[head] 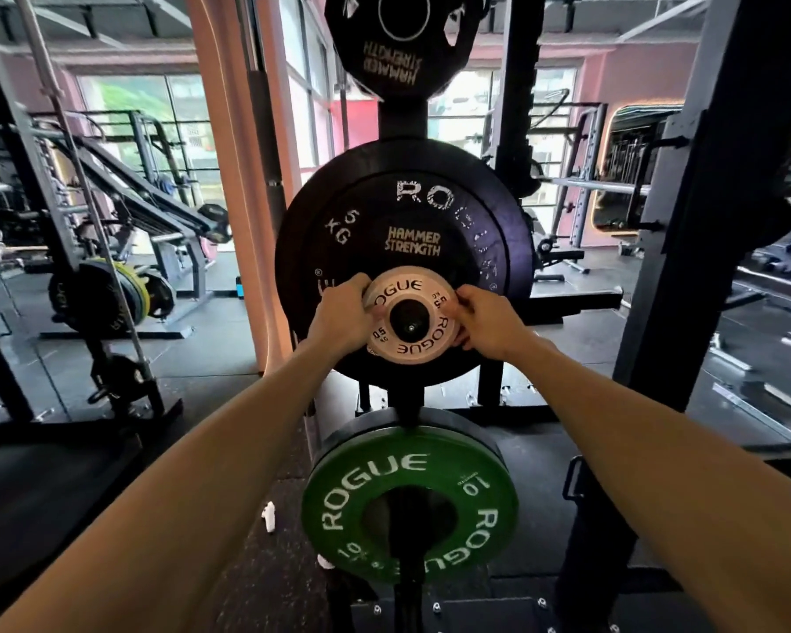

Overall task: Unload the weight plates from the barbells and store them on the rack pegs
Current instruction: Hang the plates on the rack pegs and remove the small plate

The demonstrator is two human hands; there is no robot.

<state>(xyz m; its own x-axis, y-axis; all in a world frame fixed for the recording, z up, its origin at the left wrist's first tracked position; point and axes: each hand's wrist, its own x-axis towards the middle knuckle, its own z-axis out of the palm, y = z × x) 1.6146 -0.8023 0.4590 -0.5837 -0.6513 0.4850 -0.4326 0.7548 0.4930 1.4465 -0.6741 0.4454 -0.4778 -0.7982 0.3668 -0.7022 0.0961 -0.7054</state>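
Observation:
A small white 0.5 kg Rogue plate (425, 347) sits around the middle rack peg (410, 318), in front of a black 5 kg Hammer Strength plate (384, 221) and a larger black Rogue plate (503, 230). My left hand (341, 315) grips the white plate's left edge and my right hand (487, 319) grips its right edge. Below hangs a green 10 kg Rogue plate (339, 495) on a lower peg. Another black Hammer Strength plate (393, 52) hangs on the top peg.
The black rack upright (722, 175) rises at the right. At the left stand another rack (51, 185) with a slanted barbell (65, 130) and a stack of plates (110, 294) on the floor. A salmon pillar (238, 175) stands just behind the plates.

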